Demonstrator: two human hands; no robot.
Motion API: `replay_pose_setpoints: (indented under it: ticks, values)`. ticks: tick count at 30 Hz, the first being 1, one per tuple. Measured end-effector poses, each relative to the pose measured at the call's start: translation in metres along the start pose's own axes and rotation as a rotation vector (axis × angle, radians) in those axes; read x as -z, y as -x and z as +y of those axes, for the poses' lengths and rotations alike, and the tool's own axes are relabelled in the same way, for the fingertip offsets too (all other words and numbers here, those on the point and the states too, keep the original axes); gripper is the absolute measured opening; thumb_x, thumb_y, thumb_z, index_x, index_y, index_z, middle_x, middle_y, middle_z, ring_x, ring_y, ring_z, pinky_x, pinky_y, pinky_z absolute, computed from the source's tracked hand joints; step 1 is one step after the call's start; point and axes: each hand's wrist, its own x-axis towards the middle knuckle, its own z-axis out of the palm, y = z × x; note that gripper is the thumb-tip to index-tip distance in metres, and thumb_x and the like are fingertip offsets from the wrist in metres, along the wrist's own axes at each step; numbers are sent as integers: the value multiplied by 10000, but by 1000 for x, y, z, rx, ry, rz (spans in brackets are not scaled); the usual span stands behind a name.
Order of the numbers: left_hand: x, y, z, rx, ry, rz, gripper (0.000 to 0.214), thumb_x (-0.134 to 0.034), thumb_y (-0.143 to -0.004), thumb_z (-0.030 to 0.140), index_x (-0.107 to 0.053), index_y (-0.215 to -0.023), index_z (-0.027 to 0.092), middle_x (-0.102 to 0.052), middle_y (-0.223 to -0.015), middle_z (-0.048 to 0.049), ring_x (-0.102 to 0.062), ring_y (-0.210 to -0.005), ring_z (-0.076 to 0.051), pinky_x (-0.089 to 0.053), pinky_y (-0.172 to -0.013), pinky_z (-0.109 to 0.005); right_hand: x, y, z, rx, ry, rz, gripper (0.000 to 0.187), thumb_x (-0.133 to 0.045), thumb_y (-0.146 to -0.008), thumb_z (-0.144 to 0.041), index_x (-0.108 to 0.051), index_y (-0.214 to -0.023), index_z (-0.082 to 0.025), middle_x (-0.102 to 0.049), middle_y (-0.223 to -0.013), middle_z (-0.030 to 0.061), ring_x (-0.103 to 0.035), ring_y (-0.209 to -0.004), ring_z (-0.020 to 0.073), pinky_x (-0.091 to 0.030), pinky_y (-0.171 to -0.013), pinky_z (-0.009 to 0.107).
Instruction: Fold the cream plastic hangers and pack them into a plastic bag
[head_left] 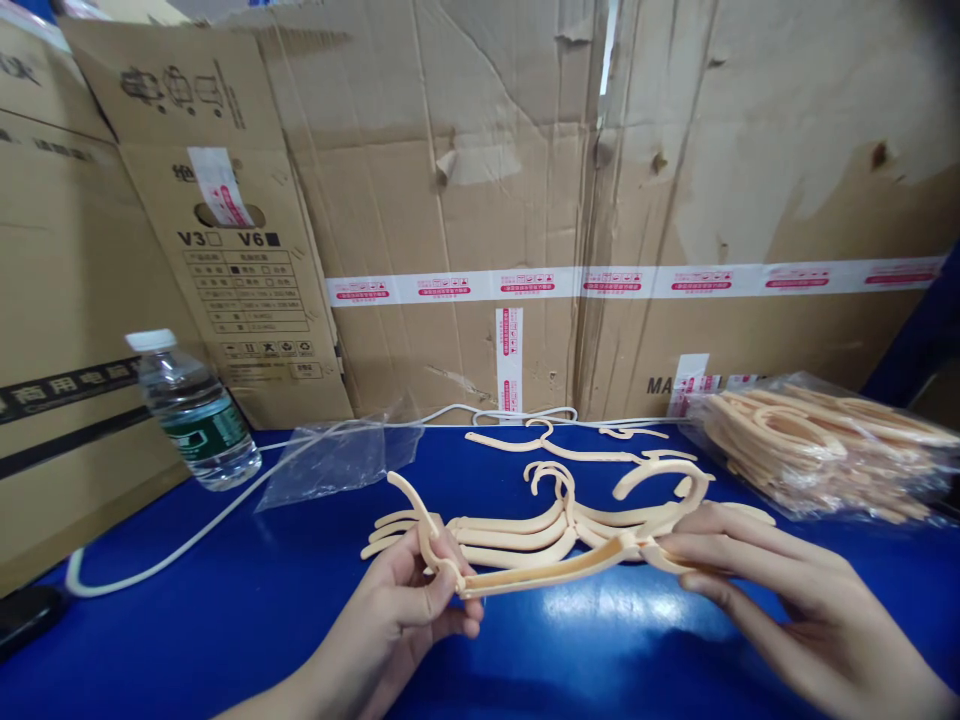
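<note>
A cream plastic folding hanger (547, 576) is held up above the blue table between my two hands. My left hand (420, 590) pinches its hinged left end, where a slim curved arm piece sticks upward. My right hand (780, 590) grips the other side close to the hook (694, 485), thumb below and fingers above. Part of that side is hidden behind my fingers. Just behind it, several matching hangers (517, 540) lie side by side on the table with their hooks together. Another hanger (585, 455) lies farther back.
On the right sits a clear bag of hanger parts (810, 445). A water bottle (199, 410) stands at left, near an empty plastic bag (345, 460) and a white cable (172, 560). Cardboard boxes (450, 200) wall off the back. A dark object (30, 620) lies at the left edge.
</note>
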Motion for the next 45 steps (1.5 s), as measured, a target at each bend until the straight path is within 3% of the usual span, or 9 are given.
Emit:
replay_pose_setpoints:
  ticks: [10,27,35,39,45]
  values:
    - [6,-1,-2,-18,13,-101,329,-877,-693,290,-573,-679,166,-585,-696,34,-581,-542,-105,-439,-526,-218,-7,8,-1,-36,-6,-4,234,-585,-902,-166,-660,-1093,-279,-700,-934,18,-693,-854,148,-564,-758,170]
    - [0,6,8,26,3,-78,246,-849,-719,281,-652,-652,149,-635,-701,-11,-592,-620,-143,-467,-604,-237,-8,14,3,-32,9,104,215,-632,-865,-182,-700,-1045,-278,-713,-914,32,-702,-810,185,-576,-711,212]
    - [0,3,7,43,-79,-27,323,-878,-668,341,-619,-639,149,-623,-637,-4,-556,-594,-132,-434,-605,-239,-12,20,-2,-61,-93,62,294,-574,-876,-120,-689,-1077,-303,-694,-990,34,-690,-867,203,-558,-747,256]
    - [4,0,0,15,-71,19,334,-883,-660,303,-581,-656,160,-626,-656,20,-571,-563,-124,-410,-571,-238,-14,24,-2,-48,-101,45,356,-555,-880,-114,-672,-1139,-330,-700,-1013,23,-700,-875,203,-567,-737,254]
    - [9,-4,-4,-33,-48,30,329,-880,-665,220,-555,-688,169,-623,-675,34,-592,-528,-116,-408,-521,-225,-11,19,-2,-42,-46,-2,307,-591,-865,-132,-689,-1105,-295,-712,-984,42,-709,-847,212,-581,-682,235]
